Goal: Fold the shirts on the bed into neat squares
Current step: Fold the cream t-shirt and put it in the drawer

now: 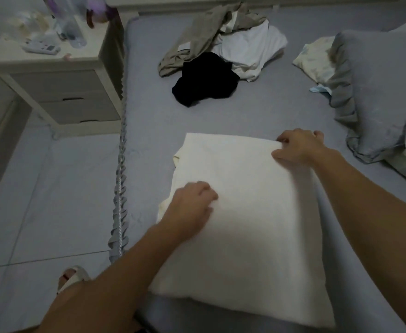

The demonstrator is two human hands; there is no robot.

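The right hand (298, 146) has its grip on the far right corner of the cream shirt (250, 224), fingers curled over the edge and pinching the cloth. The left hand (192, 207) rests on the shirt's left side, about midway along that edge, fingers bent against the fabric; whether it pinches a layer or only presses cannot be told. The shirt lies on the bed (257, 116), already narrowed into a long rectangle, its near end reaching toward the bed's near edge.

From here the likely trouble is skew. If the right hand pulls its corner before the left side is held firm, the layers underneath could slide apart and the rectangle would go crooked. At the shirt's far left corner a tucked layer already peeks out, and a fold laid over it would probably come out lumpy rather than square. The near end sits close to the mattress edge, so a tug toward the person might drag it over.

Beyond the shirt, further up the bed, a heap of unfolded clothes waits: a black garment (206, 80), a tan one (197, 39) and a white one (252, 49), well apart from the shirt. To the shirt's right lies a grey pillow (377, 92), near the gripped corner, which could crowd a wide fold. Left of the bed stands a nightstand (60, 75). Nothing lies between the hands and the shirt.
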